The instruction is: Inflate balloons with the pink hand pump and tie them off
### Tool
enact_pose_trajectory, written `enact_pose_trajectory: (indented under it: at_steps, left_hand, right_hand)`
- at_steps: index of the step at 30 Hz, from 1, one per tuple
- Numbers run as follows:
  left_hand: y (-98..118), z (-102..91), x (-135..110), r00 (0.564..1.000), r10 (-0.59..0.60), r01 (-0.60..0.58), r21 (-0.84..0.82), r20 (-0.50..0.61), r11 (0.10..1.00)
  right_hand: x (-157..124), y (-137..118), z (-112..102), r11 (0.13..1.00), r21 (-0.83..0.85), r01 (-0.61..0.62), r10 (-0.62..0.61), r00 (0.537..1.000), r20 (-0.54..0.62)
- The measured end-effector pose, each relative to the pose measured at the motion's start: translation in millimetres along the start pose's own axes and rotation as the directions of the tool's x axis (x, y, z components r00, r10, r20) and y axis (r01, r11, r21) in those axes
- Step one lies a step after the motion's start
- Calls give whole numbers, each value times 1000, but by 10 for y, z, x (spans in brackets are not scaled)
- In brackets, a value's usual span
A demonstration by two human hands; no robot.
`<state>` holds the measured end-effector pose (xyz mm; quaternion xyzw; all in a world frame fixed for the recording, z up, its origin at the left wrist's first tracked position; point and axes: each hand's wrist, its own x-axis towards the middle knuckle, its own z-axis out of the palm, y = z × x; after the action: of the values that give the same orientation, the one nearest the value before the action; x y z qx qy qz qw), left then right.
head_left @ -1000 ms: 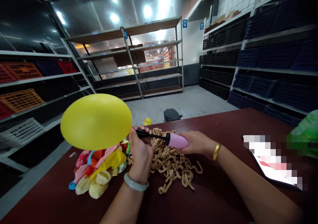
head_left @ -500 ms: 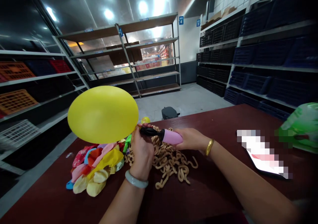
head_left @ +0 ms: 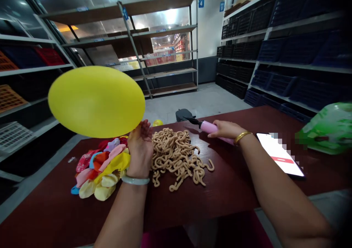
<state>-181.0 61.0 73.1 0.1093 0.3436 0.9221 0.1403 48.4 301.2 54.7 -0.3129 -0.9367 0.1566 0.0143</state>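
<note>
Where the dark red table (head_left: 225, 189) lies closest to the camera, both forearms reach across it toward the heap of tan hooks (head_left: 176, 154) at its middle. Just left of the heap, and touching its edge, lies a pile of flat balloons (head_left: 100, 167) in pink, red, yellow and blue.

The left hand (head_left: 140, 143), with a pale bangle (head_left: 135, 181) on the wrist, rises between that pile and the heap. Its fingers are closed on the base of the yellow balloon (head_left: 96, 101), whose neck is hidden behind them. The blown-up balloon hangs in the air above and left of the heap, clear of the table.

Just beyond the heap's right side, the right hand (head_left: 224, 130), with a gold bangle (head_left: 242, 136), is wrapped round the pink pump (head_left: 206, 126). The pump sits low over the table, its black nozzle pointing left.

Farther right of the heap a lit phone (head_left: 279, 154) lies flat, and past that stands a green bag (head_left: 327, 128).

Behind the heap, on the floor past the table's far edge, are a small yellow ball (head_left: 157, 123) and a dark bag (head_left: 184, 115). Metal shelves (head_left: 165, 72) line the far wall.
</note>
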Motion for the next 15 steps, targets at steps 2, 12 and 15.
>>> enact_pose_trajectory:
  at_steps: [2,12,15]
  left_hand:
    - [-16,15,-30,998,-54,53,16,28,998]
    - [-161,228,-517,852,-491,497,14,184,868]
    - [-241,283,-678,769,-588,605,11,249,796]
  right_hand:
    - [-21,100,-34,997,-59,-59,62,996,60]
    - [-169,-451,-43,962,59,268,-211,859,-467]
    - [-257,-864,116,723,179,667,-442,646,-622]
